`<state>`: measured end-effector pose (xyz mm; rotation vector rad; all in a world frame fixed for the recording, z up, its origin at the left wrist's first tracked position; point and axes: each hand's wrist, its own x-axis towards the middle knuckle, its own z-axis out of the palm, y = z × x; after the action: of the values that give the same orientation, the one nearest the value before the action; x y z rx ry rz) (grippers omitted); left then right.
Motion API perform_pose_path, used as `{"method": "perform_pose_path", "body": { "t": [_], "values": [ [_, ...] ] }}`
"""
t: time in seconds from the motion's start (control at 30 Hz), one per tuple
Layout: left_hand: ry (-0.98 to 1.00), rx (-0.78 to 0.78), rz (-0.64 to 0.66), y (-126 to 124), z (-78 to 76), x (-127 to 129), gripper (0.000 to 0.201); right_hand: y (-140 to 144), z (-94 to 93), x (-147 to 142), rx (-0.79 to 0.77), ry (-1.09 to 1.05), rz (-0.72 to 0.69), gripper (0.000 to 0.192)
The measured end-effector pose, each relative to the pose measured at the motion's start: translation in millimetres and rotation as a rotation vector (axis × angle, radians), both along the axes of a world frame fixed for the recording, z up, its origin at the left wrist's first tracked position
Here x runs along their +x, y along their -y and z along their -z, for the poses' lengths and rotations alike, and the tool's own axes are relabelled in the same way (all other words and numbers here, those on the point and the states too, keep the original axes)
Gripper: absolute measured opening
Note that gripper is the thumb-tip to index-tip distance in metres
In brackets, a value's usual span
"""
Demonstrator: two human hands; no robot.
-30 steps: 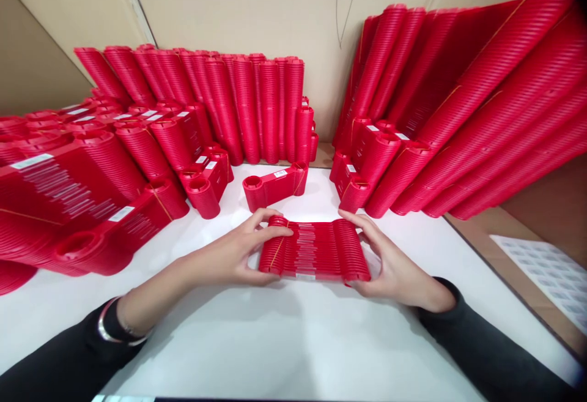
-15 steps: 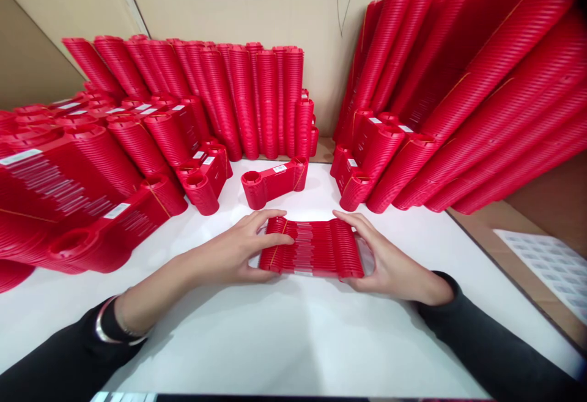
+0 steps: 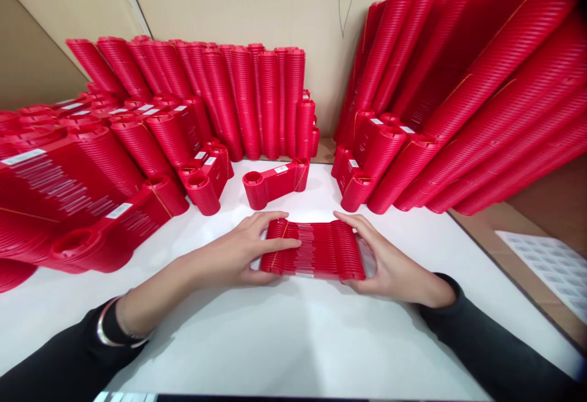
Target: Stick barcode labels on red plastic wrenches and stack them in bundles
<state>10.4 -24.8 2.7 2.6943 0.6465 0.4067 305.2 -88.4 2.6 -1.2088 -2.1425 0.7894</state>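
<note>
My left hand (image 3: 236, 254) and my right hand (image 3: 392, 264) are half open, each curved around one end of a bundle of red plastic pieces (image 3: 318, 249). This bundle lies on its side on the white table (image 3: 257, 347), in front of me. At each end, my thumb is at the near edge and my fingers reach to the far edge; the left index finger rests across the top, near an orange rubber band (image 3: 278, 252). Both forearms come inward from the sides, in black sleeves.

Just beyond my hands, one labelled bundle (image 3: 277, 183) stands alone, in the way toward the back. To the left are many banded bundles (image 3: 151, 145), to the right high leaning stacks (image 3: 486, 120). Behind is a cardboard wall (image 3: 316, 10); at far right lies a printed sheet (image 3: 545, 267).
</note>
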Motion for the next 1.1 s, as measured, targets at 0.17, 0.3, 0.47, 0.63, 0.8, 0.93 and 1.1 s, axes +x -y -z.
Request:
{"method": "perform_pose_path", "body": {
  "t": [0.17,0.3,0.47,0.63,0.8,0.93,1.1],
  "values": [
    [0.013,-0.002,-0.007,1,-2.3,1,0.053,1,-0.3,-1,0.005,0.005,-0.001,0.091],
    [0.021,-0.008,-0.014,1,-2.1,2,0.049,1,-0.3,0,0.007,0.009,0.003,0.091],
    [0.033,0.007,-0.009,0,0.3,1,0.058,1,-1.5,0,0.018,0.042,0.0,0.09],
    [0.026,0.034,-0.055,6,0.4,6,0.049,-1,-4.0,5,0.013,0.14,-0.029,0.078],
    [0.138,-0.007,-0.249,25,4.6,20,0.058,1,-12.2,13,0.042,0.278,-0.034,0.077],
    [0.168,-0.063,-0.332,33,4.5,29,0.063,6,-19.3,9,0.165,0.331,-0.065,0.073],
    [0.128,-0.17,-0.361,35,1.0,33,0.062,8,-15.9,-13,0.397,0.367,0.018,0.052]
  ]
}}
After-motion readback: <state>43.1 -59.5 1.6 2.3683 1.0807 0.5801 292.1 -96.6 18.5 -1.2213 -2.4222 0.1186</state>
